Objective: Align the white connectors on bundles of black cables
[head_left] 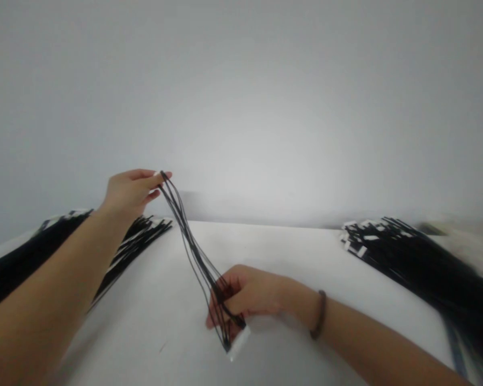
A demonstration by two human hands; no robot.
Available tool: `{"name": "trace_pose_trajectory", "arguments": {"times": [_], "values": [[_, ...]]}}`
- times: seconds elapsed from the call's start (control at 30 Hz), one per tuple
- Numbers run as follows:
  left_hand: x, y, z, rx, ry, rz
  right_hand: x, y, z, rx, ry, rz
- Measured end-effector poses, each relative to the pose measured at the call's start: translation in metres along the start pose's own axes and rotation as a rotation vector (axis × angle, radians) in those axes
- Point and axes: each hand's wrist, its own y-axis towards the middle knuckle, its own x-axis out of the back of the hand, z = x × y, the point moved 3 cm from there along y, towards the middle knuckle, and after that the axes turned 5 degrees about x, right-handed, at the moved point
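Observation:
A wire harness (pixel 189 236) of several thin black wires stretches slantwise between my two hands, above the white table. My left hand (pixel 134 187), raised at the far side, pinches its upper end, where a bit of white connector shows at the fingertips. Lower and nearer, my right hand (pixel 245 295) has its fingers closed around the wires close to the other end. A wide white connector (pixel 238 344) hangs just below those fingers, with wires fanning into it. The right wrist wears a dark band.
On the left, under and beside my left arm, lie piles of black wires (pixel 140 241) with white ends. Another large pile of black wires (pixel 410 262) with white connectors lies at the right. The white table (pixel 265 246) meets a pale wall (pixel 265 107) behind.

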Motion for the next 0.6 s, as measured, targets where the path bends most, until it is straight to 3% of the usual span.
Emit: {"name": "trace_pose_trajectory", "arguments": {"times": [0.17,0.33,0.6], "values": [[0.008,-0.003,-0.018,0.004,0.001,-0.009,-0.007,-0.007,0.001,-0.049,-0.031,0.040],[0.007,-0.001,-0.015,0.001,0.076,-0.098,-0.011,-0.009,-0.005,-0.091,0.131,0.198],[0.006,0.003,-0.017,-0.095,0.071,-0.167,-0.012,-0.009,-0.001,-0.106,0.004,0.281]]}}
